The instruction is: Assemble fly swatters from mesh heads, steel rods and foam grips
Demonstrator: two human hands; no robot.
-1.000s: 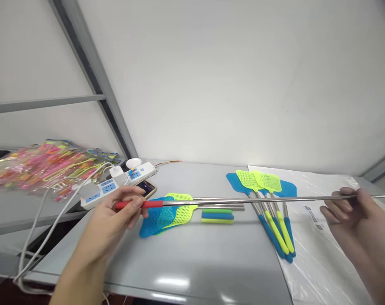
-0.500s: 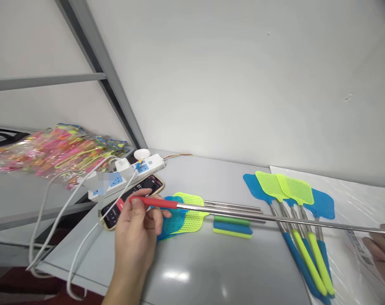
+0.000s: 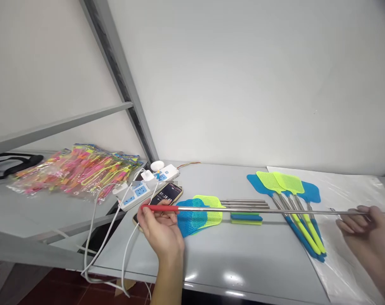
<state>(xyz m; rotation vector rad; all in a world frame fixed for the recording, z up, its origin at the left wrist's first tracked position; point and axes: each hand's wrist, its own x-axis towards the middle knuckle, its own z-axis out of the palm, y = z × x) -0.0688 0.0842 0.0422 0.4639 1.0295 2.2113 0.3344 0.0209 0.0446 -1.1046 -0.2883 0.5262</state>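
Note:
A long, thin metal telescopic rod (image 3: 252,210) is drawn out level across the view, above the desk. My left hand (image 3: 162,237) is closed on its red handle (image 3: 167,208), thumb near the butt end. Far to the right, my right hand (image 3: 370,231) has its fingers curled round the metal shaft, which runs on past the right edge, so its tip is hidden. Beneath the rod lie blue and yellow mesh fly swatter heads (image 3: 192,218), several short metal rods (image 3: 246,202), and blue, green and yellow grip sleeves (image 3: 246,219).
Assembled fly swatters (image 3: 302,224) with blue and yellow-green handles lie partly on a white plastic sheet (image 3: 338,258). At the left are a phone (image 3: 167,194), a power strip (image 3: 141,190) with white cables, a grey metal frame (image 3: 125,84) and bagged colourful items (image 3: 84,169).
The view has shifted, bringing more of my right hand into sight. Both hands still hold the rod, which now lies closer to level.

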